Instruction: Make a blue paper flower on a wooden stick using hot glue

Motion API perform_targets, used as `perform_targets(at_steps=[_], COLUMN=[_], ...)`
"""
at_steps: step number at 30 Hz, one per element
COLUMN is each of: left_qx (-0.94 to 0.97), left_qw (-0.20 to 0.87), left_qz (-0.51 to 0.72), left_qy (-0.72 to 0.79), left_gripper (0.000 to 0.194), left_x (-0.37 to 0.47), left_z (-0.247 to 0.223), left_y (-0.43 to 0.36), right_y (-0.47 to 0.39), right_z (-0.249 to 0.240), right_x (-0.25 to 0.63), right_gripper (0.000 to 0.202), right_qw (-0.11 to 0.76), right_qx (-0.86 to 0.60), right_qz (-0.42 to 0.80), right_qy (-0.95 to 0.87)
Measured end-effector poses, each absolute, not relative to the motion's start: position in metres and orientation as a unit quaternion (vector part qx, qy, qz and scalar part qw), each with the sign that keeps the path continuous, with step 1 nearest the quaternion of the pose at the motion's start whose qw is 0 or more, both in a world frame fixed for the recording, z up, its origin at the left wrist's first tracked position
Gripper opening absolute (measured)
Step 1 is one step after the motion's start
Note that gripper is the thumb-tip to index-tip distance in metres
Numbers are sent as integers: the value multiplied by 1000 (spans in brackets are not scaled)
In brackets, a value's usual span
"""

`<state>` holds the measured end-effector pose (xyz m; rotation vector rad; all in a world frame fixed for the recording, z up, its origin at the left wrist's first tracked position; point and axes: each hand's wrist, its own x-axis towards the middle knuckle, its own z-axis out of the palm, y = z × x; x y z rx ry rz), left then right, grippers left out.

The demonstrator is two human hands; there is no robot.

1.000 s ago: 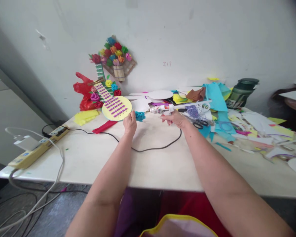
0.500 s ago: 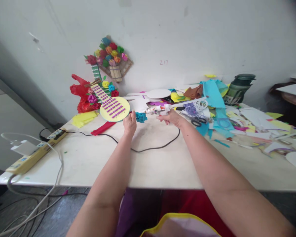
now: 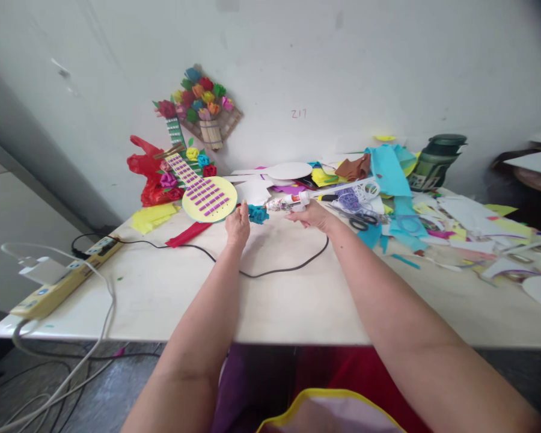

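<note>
My left hand (image 3: 237, 225) is closed on a small teal paper flower (image 3: 258, 214), whose crumpled petals point to the right. My right hand (image 3: 313, 216) grips a white hot glue gun (image 3: 293, 200). The gun's nozzle points left and is at the edge of the flower; whether they touch I cannot tell. A long whitish glue stick (image 3: 338, 187) sticks out of the gun's back end. Just behind my left hand lies a yellow paddle-shaped piece (image 3: 210, 199) with purple woven strips. A red paper strip (image 3: 189, 234) lies to the left of that hand.
A black cord (image 3: 275, 272) curves across the table. At the left edge lies a power strip (image 3: 67, 279) with a white charger (image 3: 42, 270). Scissors (image 3: 364, 222), paper scraps (image 3: 469, 222) and a green bottle (image 3: 438, 162) are on the right. A flower decoration (image 3: 207, 108) leans against the wall.
The teal flower has turned slightly in my left hand, by the glue gun's nozzle. Both hands stay almost where they were.
</note>
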<state>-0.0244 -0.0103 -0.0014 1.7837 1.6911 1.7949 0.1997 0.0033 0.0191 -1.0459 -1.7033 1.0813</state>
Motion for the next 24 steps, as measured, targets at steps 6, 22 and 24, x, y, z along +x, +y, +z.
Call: perform_targets(at_steps=[6, 22, 24], left_qx=[588, 564, 561], left_qw=[52, 100, 105], left_qz=[585, 614, 615], left_qy=[556, 543, 543], left_gripper=[49, 50, 51], left_x=[-23, -25, -26], left_z=[-1, -6, -6], left_y=[-11, -5, -5], right_y=[1, 3, 1], right_z=[23, 26, 27], right_x=[197, 197, 197], right_gripper=[26, 28, 26], right_qw=[402, 420, 421], right_qx=[-451, -460, -466], right_qz=[402, 314, 312], right_qy=[-689, -716, -713])
